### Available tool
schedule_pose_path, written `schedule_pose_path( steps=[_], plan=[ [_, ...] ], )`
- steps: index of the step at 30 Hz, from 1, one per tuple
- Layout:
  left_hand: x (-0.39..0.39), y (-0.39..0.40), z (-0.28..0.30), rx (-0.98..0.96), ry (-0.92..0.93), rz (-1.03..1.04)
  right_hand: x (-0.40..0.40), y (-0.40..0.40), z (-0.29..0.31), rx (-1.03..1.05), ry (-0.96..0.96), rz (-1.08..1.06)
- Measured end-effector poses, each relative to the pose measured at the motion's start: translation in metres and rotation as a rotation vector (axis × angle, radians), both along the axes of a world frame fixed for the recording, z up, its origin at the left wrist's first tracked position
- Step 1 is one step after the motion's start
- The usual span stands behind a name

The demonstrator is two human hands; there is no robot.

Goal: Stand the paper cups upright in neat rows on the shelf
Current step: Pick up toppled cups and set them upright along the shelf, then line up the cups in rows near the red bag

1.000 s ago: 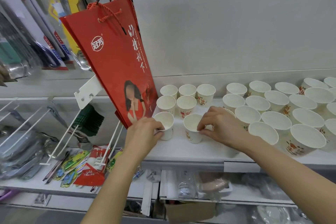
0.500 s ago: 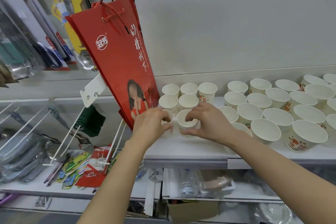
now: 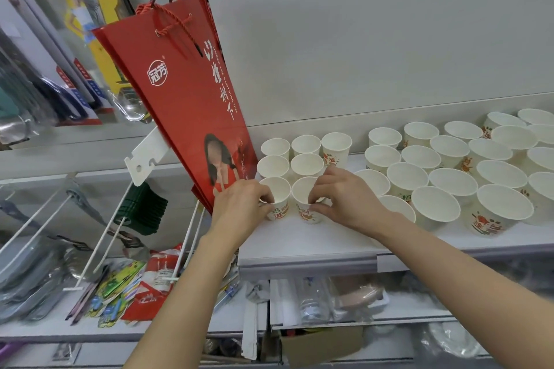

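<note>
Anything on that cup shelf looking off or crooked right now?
No cup has tipped or spilled. The red gift bag leans askew against the small cups' left edge. The cups on the right sit in looser, staggered rows than the small block that both hands hold.

A red gift bag (image 3: 186,117) hangs tilted at left; packaged goods (image 3: 48,63) hang behind; a cardboard box (image 3: 317,344) sits below.

Approx 8 paper cups (image 3: 305,165) in the 9 o'clock cluster. 20-odd more cups (image 3: 452,181) at 3 o'clock; exact no. unclear. 1 red bag (image 3: 186,105), 2 hands (image 3: 344,201).
</note>
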State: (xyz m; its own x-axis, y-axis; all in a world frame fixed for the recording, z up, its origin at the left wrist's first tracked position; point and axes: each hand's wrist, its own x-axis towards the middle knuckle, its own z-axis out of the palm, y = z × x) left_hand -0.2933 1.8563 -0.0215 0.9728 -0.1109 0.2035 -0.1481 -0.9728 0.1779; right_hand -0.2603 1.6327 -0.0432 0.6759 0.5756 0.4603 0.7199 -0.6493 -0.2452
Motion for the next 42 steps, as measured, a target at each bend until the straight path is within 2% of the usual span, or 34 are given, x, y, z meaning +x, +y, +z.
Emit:
schedule_pose_path(
  steps=[4, 9, 14, 19, 27, 30, 34, 35, 39, 42],
  plan=[
    [0.002, -0.006, 0.003, -0.078, -0.051, -0.031, -0.002, -0.008, 0.002, 0.028, 0.004, -0.036],
    [0.003, -0.05, 0.016, -0.162, -0.118, -0.153, 0.002, -0.059, 0.012, 0.129, -0.048, -0.208],
    [0.019, -0.105, 0.022, -0.045, -0.071, -0.281, 0.001, -0.111, 0.026, 0.154, -0.008, -0.31],
    [0.039, -0.149, 0.018, 0.149, 0.066, -0.382, -0.026, -0.138, 0.026, 0.102, 0.08, -0.124],
    [0.045, -0.158, 0.016, 0.305, 0.018, -0.179, -0.038, -0.143, 0.002, -0.017, 0.001, 0.041],
    [0.042, -0.16, 0.021, 0.215, 0.019, -0.169, -0.034, -0.14, -0.003, -0.03, 0.016, 0.044],
    [0.011, -0.159, 0.026, -0.139, 0.032, -0.21, -0.032, -0.144, 0.001, 0.017, -0.005, 0.017],
    [0.001, -0.157, 0.025, -0.176, 0.052, -0.25, -0.033, -0.149, 0.003, 0.051, -0.026, -0.015],
    [-0.022, -0.155, 0.012, -0.032, 0.132, -0.304, -0.035, -0.181, 0.011, 0.189, -0.087, -0.238],
    [-0.031, -0.161, 0.004, -0.004, 0.066, -0.262, -0.042, -0.203, 0.007, 0.182, -0.052, -0.252]
  ],
)
